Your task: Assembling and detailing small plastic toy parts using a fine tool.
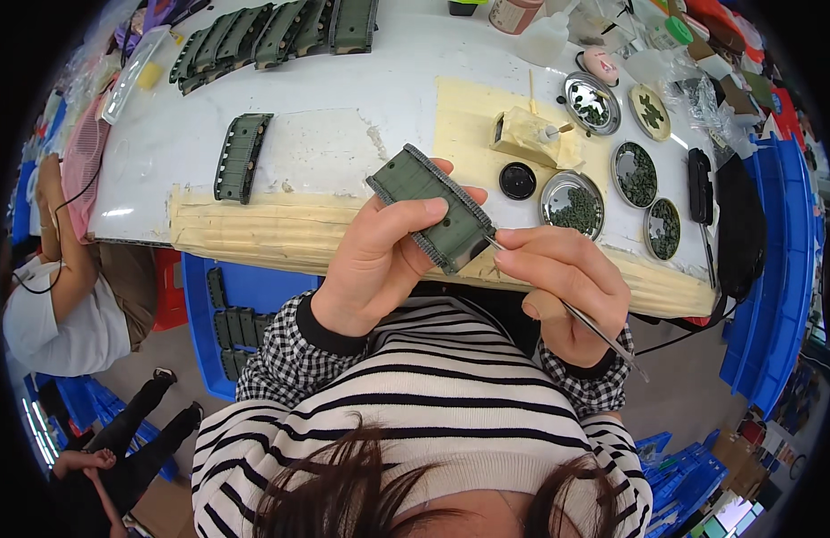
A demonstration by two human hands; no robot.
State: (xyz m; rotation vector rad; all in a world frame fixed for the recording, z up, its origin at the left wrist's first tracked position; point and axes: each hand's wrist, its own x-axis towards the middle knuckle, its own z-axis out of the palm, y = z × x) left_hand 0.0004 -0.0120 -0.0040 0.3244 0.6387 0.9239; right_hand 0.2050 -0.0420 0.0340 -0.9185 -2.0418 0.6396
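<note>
A flat green plastic model part (430,193) with ridged dark edges and small holes is tilted in front of me. My left hand (379,247) grips it, thumb on its top face and fingers behind. My right hand (567,282) is closed around a thin metal tool (599,332), perhaps tweezers. The tool's tip meets the part's lower right end; whether it carries a small piece there I cannot make out. A similar green part (243,158) rests on the table to the left.
Round dishes (573,205) of small green pieces stand at the right, near a tape-wrapped block (533,136) and a black cap (517,180). More green parts (280,34) line the far left. Below the table's padded front edge sits a blue bin (199,327). Another person (74,305) sits left.
</note>
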